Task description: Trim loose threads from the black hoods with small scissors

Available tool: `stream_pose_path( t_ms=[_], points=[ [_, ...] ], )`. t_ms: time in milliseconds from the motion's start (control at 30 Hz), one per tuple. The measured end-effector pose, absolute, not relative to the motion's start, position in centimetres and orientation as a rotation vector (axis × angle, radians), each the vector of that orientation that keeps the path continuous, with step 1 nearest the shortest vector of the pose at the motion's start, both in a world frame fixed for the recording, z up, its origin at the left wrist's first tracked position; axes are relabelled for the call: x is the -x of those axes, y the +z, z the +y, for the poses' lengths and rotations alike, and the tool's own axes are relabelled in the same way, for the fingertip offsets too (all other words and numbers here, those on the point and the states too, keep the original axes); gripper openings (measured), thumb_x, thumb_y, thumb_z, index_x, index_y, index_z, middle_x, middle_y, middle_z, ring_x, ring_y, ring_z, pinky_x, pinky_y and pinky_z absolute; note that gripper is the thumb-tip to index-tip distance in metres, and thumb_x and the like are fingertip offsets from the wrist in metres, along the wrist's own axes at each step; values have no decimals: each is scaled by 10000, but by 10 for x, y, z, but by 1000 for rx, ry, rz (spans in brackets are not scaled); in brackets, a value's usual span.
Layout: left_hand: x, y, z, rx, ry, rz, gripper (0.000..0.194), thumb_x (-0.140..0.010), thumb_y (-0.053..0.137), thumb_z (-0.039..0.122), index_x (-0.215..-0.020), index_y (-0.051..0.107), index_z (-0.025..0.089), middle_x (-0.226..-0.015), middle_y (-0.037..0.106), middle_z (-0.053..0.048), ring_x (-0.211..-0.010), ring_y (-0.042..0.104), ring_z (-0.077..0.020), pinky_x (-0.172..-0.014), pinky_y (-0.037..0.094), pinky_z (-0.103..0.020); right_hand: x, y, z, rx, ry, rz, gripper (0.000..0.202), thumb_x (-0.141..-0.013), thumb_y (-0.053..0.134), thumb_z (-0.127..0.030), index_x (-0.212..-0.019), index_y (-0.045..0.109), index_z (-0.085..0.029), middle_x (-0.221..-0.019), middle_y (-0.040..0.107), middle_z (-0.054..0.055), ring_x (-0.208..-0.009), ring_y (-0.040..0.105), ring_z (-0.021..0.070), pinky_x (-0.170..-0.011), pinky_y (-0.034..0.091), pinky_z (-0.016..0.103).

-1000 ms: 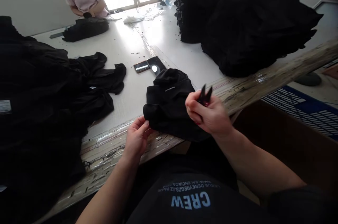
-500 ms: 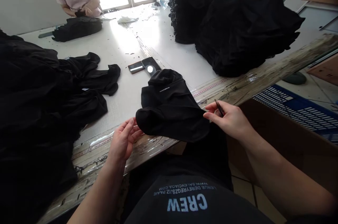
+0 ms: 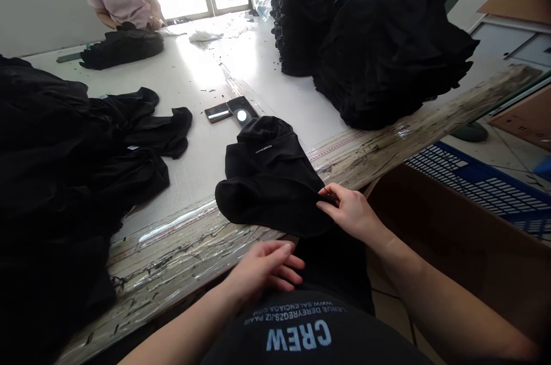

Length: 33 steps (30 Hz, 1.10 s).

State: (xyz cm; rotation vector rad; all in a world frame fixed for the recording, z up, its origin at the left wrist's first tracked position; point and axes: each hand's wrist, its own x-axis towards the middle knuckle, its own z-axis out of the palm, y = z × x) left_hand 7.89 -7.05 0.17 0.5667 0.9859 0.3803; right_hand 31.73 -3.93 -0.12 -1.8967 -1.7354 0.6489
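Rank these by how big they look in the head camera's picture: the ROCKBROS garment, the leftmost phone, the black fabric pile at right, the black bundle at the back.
1. Black fabric pile at right
2. ROCKBROS garment
3. Black bundle at the back
4. Leftmost phone

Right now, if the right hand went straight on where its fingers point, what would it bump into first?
The black garment, it seems: the right hand has its fingertips at the edge, maybe touching, though depth is unclear.
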Motion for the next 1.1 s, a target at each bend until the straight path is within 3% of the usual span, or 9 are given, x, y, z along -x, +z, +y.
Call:
stream_pose_path(
  t_ms=[100, 333, 500, 600, 733, 900, 1100],
  points=[
    [-103, -13, -76, -354, 336, 900, 365, -792, 658, 455, -938, 611, 123, -954, 697, -141, -634, 683, -161, -541, 513, -242, -310, 2, -42, 1824, 874, -1505, 211, -759, 640, -363, -875, 613, -190, -645, 594, -17, -469, 527, 125, -449, 464, 264],
    [-107, -13, -73, -342, 565, 1015, 306, -763, 707, 394, -745, 597, 109, -793, 696, -99, -529, 623, -115, -474, 492, -210, -303, 8, -54, 1563, 1249, -1127, 342, -691, 729, -422, -879, 587, -174, -583, 524, -58, -338, 414, 56, -302, 371, 202],
    [-87, -4, -69, -646, 963, 1105, 290, -763, 708, 407, -774, 671, 119, -757, 701, -57, -714, 663, -161, -674, 548, -273, -291, -6, -59, 1601, 1247, -1318, 255, -747, 678, -379, -880, 572, -188, -621, 564, -39, -419, 509, 101, -381, 422, 229],
    [-77, 1, -64, -570, 1021, 1044, 256, -746, 728, 379, -781, 690, 128, -807, 713, -55, -769, 671, -188, -784, 549, -357, -287, -10, -56, 1634, 1056, -1666, 215, -765, 659, -297, -945, 600, -195, -750, 627, 7, -648, 617, 168, -590, 519, 295],
    [-73, 7, -62, -496, 1019, 1077, 243, -656, 807, 303, -784, 707, 122, -747, 705, -38, -675, 645, -130, -710, 542, -264, -289, 2, -50, 1614, 697, -1846, 363, -753, 678, -275, -1095, 587, -195, -983, 626, 74, -910, 619, 237, -825, 508, 401],
    [-78, 10, -66, -468, 967, 1054, 241, -634, 822, 272, -772, 702, 115, -716, 702, -46, -637, 637, -113, -621, 520, -208, -283, 35, -50, 1450, 698, -1930, 200, -829, 605, -252, -1024, 620, -213, -963, 607, 74, -855, 599, 207, -739, 513, 340],
    [-81, 8, -72, -472, 922, 982, 214, -695, 785, 257, -823, 693, 112, -784, 706, -52, -686, 651, -127, -650, 529, -230, -264, 47, -52, 1356, 938, -2082, 121, -793, 631, -196, -910, 663, -189, -864, 611, 41, -750, 577, 158, -651, 481, 277]
  ],
)
